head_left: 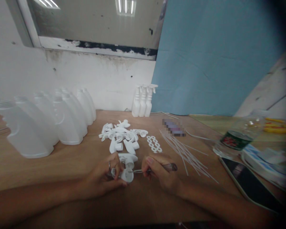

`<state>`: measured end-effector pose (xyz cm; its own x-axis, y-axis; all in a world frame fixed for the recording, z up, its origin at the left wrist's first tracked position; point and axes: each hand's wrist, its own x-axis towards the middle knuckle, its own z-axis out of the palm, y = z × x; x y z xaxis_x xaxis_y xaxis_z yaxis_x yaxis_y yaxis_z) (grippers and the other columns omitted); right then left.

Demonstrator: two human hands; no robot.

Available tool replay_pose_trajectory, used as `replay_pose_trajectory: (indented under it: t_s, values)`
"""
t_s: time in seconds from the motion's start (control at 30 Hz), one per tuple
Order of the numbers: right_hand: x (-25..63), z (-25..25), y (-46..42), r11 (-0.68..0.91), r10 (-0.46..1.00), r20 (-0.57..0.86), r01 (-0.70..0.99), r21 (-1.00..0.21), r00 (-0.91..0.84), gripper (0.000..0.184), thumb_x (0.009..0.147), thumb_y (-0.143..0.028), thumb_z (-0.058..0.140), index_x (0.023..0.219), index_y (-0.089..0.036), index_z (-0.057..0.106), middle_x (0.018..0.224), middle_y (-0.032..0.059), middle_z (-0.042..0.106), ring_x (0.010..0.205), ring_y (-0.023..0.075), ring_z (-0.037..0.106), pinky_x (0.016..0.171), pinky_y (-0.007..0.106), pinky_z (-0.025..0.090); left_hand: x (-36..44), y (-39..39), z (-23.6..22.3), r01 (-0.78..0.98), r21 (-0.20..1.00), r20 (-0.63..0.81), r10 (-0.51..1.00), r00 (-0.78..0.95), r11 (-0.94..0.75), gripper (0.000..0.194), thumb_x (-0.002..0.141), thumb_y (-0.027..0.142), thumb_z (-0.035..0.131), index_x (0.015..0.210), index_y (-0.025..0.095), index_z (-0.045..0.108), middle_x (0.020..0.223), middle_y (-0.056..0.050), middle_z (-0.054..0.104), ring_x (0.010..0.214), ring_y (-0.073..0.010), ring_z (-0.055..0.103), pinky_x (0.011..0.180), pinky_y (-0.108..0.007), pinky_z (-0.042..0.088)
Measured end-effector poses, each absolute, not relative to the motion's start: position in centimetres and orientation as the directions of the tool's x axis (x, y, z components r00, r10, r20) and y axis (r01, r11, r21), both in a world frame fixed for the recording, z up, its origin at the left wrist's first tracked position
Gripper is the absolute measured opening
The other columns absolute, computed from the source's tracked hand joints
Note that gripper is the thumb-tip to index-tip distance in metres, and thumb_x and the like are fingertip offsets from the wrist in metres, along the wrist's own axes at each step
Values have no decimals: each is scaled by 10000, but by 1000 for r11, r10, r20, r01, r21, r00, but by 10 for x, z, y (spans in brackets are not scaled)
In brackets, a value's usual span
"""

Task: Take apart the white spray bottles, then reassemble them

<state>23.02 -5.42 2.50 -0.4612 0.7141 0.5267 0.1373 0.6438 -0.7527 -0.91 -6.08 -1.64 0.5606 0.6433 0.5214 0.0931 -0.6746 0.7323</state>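
Wooden table (85, 165); spray head (128, 175) in left hand (109, 175).

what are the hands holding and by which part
The left hand holds a white spray head behind its round open end; the right hand grips a thin metal tool by its dark handle.

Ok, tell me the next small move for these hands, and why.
Probably ease the thin-shafted tool gently inward while the left hand steadies the white spray head: the tool's tip is at the head's round opening, and the right hand grips its handle.
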Motion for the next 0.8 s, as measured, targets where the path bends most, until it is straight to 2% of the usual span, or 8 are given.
replay_pose_trajectory:
  t_s: [0.13,0.2,0.27,0.37,0.47,0.63,0.8]
  values:
    - [237,30,-51,837,487,653,98,-538,-580,482,1030,-369,378,655,-172,608,552,13,600,502,116,569,538,244,433,-9,-60,-15,76,710,540,610,580,-701,256,861,190,700,745,179,471,899,-1,547,857,-134,551,749,-252,449]
    - [238,34,-50,855,460,637,114,-506,-619,495,1035,-377,363,660,-172,612,557,17,607,507,118,569,543,250,427,-8,-61,-14,77,714,528,608,593,-696,256,853,180,703,739,177,474,905,-5,563,863,-138,560,750,-251,450]
    - [238,36,-51,804,528,577,148,-575,-623,522,1035,-419,360,645,-171,603,548,15,593,499,116,558,530,244,423,-7,-62,-13,80,733,511,624,591,-676,251,848,181,704,744,176,476,908,-8,570,864,-141,562,740,-248,453]
    - [235,36,-51,610,692,433,147,-779,-578,528,1001,-505,409,635,-171,590,538,-1,553,469,106,522,459,216,398,-7,-63,-13,93,754,481,644,595,-650,241,849,195,702,754,176,481,916,-14,574,865,-146,563,749,-256,462]
    - [231,35,-52,416,793,297,116,-902,-532,493,936,-542,488,627,-171,589,515,-16,525,424,91,472,397,195,354,-7,-64,-14,105,760,460,645,611,-642,245,847,215,718,761,177,491,917,-14,578,864,-148,569,748,-257,465]
    - [224,39,-51,142,887,77,110,-984,-456,441,864,-526,523,603,-175,573,422,-32,507,318,73,407,322,174,276,-8,-64,-16,91,733,474,602,642,-674,248,842,203,728,747,180,500,904,-5,583,830,-135,574,718,-234,463]
    - [223,37,-47,111,890,61,83,-990,-453,451,843,-552,530,611,-167,568,432,-10,546,322,79,452,334,168,253,-9,-63,-14,57,746,502,617,606,-663,268,822,167,746,742,179,491,925,-2,590,850,-133,581,732,-234,465]
